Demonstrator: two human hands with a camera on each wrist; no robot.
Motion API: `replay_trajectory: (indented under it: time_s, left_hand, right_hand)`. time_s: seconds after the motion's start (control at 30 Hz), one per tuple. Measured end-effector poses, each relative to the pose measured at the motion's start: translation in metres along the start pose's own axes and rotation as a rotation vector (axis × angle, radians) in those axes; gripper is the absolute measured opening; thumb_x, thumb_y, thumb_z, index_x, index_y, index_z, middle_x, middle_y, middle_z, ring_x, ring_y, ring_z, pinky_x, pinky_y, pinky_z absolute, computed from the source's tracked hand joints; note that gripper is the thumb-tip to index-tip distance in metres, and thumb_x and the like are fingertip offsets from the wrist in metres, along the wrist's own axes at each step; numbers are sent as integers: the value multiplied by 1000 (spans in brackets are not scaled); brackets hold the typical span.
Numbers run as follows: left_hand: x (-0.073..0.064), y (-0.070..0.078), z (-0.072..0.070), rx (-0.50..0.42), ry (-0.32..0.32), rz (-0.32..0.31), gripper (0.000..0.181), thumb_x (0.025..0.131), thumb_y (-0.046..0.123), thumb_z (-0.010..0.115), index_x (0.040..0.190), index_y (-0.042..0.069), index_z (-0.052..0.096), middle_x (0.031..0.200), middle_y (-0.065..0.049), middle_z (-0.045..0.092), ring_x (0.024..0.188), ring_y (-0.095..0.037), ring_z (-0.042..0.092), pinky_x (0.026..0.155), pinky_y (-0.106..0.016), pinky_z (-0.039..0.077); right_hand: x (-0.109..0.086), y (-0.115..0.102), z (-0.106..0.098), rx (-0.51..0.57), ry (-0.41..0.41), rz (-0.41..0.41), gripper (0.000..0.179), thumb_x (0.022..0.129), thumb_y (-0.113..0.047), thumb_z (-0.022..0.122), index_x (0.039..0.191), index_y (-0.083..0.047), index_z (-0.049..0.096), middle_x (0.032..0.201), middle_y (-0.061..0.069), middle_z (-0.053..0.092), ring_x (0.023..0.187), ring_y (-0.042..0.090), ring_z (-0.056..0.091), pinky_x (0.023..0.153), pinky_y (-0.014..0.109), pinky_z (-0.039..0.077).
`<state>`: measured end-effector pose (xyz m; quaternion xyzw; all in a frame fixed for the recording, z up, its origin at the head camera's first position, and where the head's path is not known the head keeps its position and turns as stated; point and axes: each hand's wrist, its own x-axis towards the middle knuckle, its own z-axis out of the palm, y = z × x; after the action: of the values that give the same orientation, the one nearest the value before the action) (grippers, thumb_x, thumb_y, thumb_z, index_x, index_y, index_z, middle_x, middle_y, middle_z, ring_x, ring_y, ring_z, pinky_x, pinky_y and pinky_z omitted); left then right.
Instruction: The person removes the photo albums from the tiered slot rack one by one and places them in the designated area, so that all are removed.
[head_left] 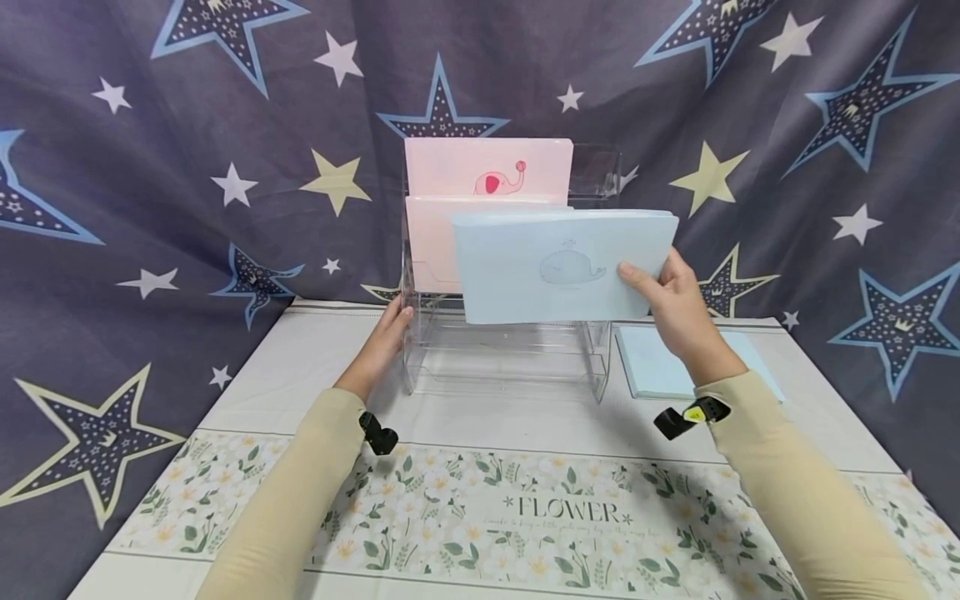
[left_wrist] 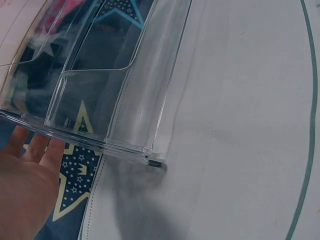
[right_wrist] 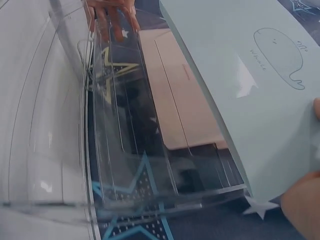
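Note:
My right hand (head_left: 678,312) pinches a stack of pale blue notebooks (head_left: 517,271) at its right end, thumb over the front cover. A whale drawing is printed on that cover. The stack is held up in front of a clear plastic tiered rack (head_left: 510,385), overlapping its middle tier in the head view. Against the rack's left side rests my left hand (head_left: 386,333); in the left wrist view its fingers (left_wrist: 37,147) lie extended along the side panel. Pink notebooks (head_left: 442,167) with an elephant drawing stand in the top tier, and more pink notebooks (head_left: 429,242) stand in the tier below, partly hidden.
More pale blue notebooks (head_left: 652,367) lie flat on the table right of the rack, below my right forearm. A white tablecloth (head_left: 480,425) with a flowered band covers the table. A dark star-patterned curtain (head_left: 255,125) hangs close behind the rack.

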<state>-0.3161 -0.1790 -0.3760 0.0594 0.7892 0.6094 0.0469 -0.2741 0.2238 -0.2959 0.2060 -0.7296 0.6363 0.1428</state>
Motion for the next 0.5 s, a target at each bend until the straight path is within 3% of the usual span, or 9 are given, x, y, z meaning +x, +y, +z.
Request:
replay_trajectory:
  time_s: [0.23,0.5]
  left_hand:
    - [-9,10,0,20,-4,12,61,110,37,31,163,17,8,166,-15,12,149,-37,19,118,-54,24]
    - [10,-16,-3,9,9,30,64,109,45,32,163,23,7,167,-13,10,150,-37,16,118,-57,20]
  right_hand:
    - [-13,-4,-26,-58,26,14,44,102,-22,62,143,-17,49,131,1,63,112,12,65,89,27,55]
    - [-33,-4,-60,7,10,-30,43,102,-10,60,144,-12,50,130,0,64,112,11,64,86,18,53]
